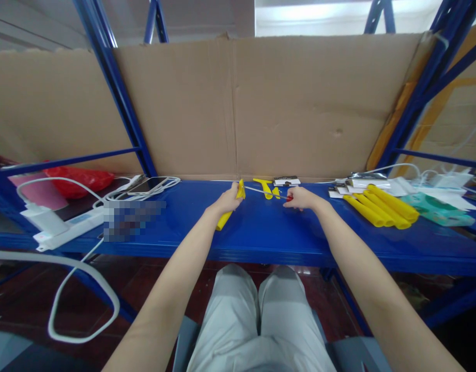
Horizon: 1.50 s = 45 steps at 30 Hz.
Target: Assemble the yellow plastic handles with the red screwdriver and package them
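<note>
My left hand (227, 200) is closed around a yellow plastic piece with a tube-shaped handle (224, 221), whose lower end sticks out below the palm. A narrow yellow part of it rises above my fingers. In my right hand (303, 198) is a screwdriver (261, 191), its red end at my fingertips and its thin metal shaft reaching left to the top of the yellow piece. Whether the tip touches it is too small to tell. Behind the shaft lie a yellow T-shaped piece (266, 187) and a small yellow part (276, 191).
Several yellow tubes (381, 206) lie at the right, beside white packets (362, 185) and a green packet (439, 209). A black-and-white card (287, 181) lies at the back. At the left are a power strip (73, 227), cables and a red bag (80, 181). Cardboard (300, 103) walls the blue bench (183, 222).
</note>
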### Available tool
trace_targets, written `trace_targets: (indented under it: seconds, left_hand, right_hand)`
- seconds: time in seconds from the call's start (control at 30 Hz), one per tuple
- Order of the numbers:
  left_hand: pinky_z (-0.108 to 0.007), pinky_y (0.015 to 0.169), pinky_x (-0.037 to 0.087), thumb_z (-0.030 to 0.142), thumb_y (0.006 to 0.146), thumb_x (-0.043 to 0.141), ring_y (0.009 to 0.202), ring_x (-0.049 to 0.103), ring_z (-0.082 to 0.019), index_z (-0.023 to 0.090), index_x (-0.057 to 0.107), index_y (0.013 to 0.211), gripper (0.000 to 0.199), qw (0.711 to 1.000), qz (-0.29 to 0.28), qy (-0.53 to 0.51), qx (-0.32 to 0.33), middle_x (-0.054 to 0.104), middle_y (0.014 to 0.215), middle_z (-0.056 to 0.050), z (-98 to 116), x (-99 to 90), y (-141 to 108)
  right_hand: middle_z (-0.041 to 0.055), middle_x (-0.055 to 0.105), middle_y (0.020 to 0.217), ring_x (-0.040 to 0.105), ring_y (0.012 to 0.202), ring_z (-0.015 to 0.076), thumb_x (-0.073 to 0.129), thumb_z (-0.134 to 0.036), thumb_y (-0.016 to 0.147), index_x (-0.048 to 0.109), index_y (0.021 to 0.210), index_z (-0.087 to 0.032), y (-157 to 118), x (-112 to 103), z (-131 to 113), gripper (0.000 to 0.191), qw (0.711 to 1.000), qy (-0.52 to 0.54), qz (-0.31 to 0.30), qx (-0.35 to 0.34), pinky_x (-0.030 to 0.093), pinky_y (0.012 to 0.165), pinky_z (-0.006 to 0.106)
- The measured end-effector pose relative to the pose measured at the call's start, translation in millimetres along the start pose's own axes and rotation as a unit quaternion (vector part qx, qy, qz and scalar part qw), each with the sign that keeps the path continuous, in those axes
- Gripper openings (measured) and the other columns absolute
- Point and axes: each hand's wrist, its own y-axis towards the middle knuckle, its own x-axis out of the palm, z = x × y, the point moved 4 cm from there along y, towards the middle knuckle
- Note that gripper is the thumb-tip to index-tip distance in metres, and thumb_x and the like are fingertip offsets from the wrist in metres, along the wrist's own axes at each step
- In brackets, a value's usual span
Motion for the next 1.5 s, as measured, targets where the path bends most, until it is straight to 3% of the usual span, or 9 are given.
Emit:
trace_targets:
  seconds: [0.2, 0.37, 0.6, 0.93, 1.5]
  left_hand:
    - [-0.028, 0.068, 0.053, 0.019, 0.086, 0.051, 0.078, 0.068, -0.019, 0.018, 0.037, 0.119, 0.037, 1.0, 0.003, -0.002, 0.007, 0.063, 0.117, -0.018, -2.8, 1.6, 3.4]
    - [-0.027, 0.064, 0.052, 0.02, 0.086, 0.051, 0.072, 0.067, -0.017, 0.017, 0.037, 0.119, 0.036, 1.0, 0.001, -0.004, 0.002, 0.063, 0.117, -0.018, -3.5, 2.1, 3.5]
    - [-0.03, 0.077, 0.053, 0.019, 0.085, 0.053, 0.099, 0.066, -0.024, 0.019, 0.038, 0.118, 0.036, 1.0, 0.015, -0.006, 0.004, 0.062, 0.121, -0.017, -0.5, 0.2, 1.2]
    - [-0.032, 0.071, 0.053, 0.02, 0.088, 0.05, 0.082, 0.068, -0.022, 0.018, 0.036, 0.116, 0.031, 1.0, 0.009, 0.008, -0.019, 0.064, 0.114, -0.019, -3.8, 0.2, 2.3]
    - [-0.036, 0.078, 0.052, 0.02, 0.086, 0.051, 0.097, 0.066, -0.026, 0.017, 0.035, 0.117, 0.035, 1.0, 0.006, 0.001, -0.008, 0.062, 0.118, -0.02, -3.4, 2.3, 4.6]
  right_hand:
    - [-0.0034, 0.056, 0.054, 0.05, 0.045, 0.0084, 0.061, -0.012, 0.07, 0.059, 0.071, -0.017, 0.9, 3.2, 2.0, 0.005, 0.999, 0.029, -0.04, -0.004, 0.037, 0.043, 0.018]
    - [-0.0024, 0.059, 0.056, 0.052, 0.046, 0.0094, 0.061, -0.013, 0.067, 0.061, 0.076, -0.016, 2.8, 4.7, 5.5, 0.01, 0.999, 0.026, -0.037, -0.009, 0.039, 0.045, 0.019]
    - [-0.0027, 0.059, 0.056, 0.052, 0.047, 0.0094, 0.06, -0.01, 0.065, 0.059, 0.071, -0.017, 0.5, 3.9, 5.3, 0.009, 0.997, 0.017, -0.068, -0.017, 0.04, 0.046, 0.019]
    - [-0.0017, 0.061, 0.062, 0.054, 0.054, 0.0107, 0.067, -0.017, 0.065, 0.059, 0.072, -0.017, 2.8, -6.3, 11.6, 0.011, 0.993, 0.112, -0.008, -0.035, 0.044, 0.05, 0.021]
    - [-0.005, 0.054, 0.054, 0.048, 0.046, 0.0088, 0.068, -0.014, 0.064, 0.055, 0.068, -0.018, 1.4, -5.8, 8.1, 0.014, 0.987, 0.152, 0.004, -0.042, 0.041, 0.047, 0.021]
